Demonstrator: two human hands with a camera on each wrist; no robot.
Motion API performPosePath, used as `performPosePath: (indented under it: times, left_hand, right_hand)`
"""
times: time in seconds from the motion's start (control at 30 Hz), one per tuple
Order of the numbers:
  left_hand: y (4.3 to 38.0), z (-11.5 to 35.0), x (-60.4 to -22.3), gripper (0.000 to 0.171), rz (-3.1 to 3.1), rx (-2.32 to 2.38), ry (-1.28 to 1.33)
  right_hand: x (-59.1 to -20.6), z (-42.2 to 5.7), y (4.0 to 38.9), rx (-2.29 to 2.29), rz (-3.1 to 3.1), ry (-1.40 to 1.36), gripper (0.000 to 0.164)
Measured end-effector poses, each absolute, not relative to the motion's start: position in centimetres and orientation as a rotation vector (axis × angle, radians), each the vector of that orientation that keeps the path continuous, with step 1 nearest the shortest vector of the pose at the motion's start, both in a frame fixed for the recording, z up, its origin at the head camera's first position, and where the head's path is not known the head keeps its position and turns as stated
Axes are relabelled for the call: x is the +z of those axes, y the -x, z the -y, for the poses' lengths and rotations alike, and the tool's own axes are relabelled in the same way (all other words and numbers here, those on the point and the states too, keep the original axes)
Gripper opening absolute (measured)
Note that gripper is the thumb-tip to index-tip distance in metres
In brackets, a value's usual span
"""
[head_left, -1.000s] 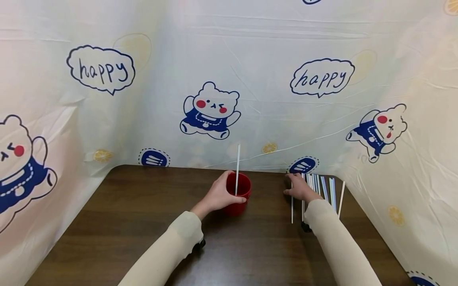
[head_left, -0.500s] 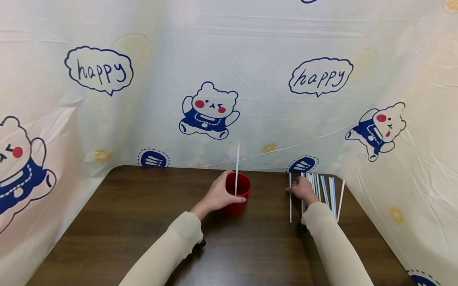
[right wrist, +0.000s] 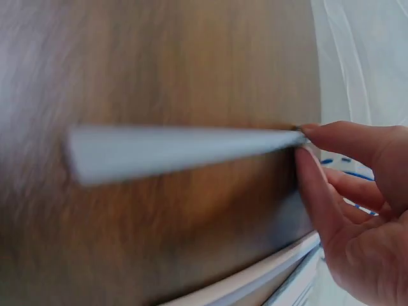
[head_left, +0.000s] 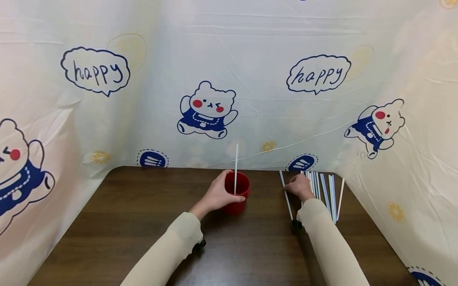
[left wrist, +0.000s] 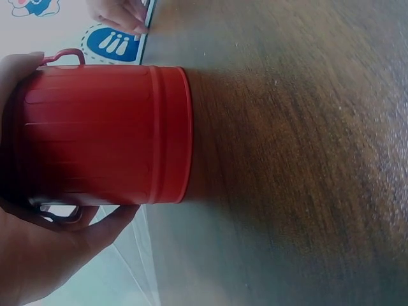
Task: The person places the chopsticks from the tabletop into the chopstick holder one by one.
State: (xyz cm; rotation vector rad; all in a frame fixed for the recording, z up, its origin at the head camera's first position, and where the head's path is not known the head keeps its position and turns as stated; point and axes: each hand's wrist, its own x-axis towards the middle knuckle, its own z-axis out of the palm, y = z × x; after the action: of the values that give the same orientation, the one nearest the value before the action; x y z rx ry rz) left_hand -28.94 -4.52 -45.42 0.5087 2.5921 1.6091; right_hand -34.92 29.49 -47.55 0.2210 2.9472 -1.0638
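My left hand (head_left: pixel 211 197) grips a red cup (left wrist: pixel 108 134) with ribbed sides and small loop handles. It stands upright on the table, and one white straw (head_left: pixel 236 159) leans up out of it. At the right, my right hand (head_left: pixel 301 186) pinches a pale straw (head_left: pixel 288 203) between thumb and fingertips. In the right wrist view that straw (right wrist: pixel 178 155) is blurred, its near end pointing toward the camera. The straw slants just left of the other straws. Whether it touches the table I cannot tell.
Several white, blue and purple straws (head_left: pixel 332 194) lie side by side near the right edge of the brown wooden table (head_left: pixel 143 238). A printed cloth (head_left: pixel 264 71) hangs behind and along both sides.
My right hand has come to pinch a straw and its upper end has swung left, so it now slants. The left hand and the red cup have stayed in place.
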Motion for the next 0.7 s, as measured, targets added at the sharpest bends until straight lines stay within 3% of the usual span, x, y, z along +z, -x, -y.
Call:
performPosePath:
  times: [0.2, 0.7]
  left_hand:
    - [28.9, 4.5, -45.6, 0.090, -2.587, 1.622, -0.521]
    - [29.3, 4.7, -45.6, 0.090, -2.587, 1.620, -0.544]
  right_hand:
    - [-47.3, -28.2, 35.0, -1.397, -2.651, -0.212, 0.017]
    - [-47.8, -27.5, 34.7, -1.723, -2.337, -0.319, 0.030]
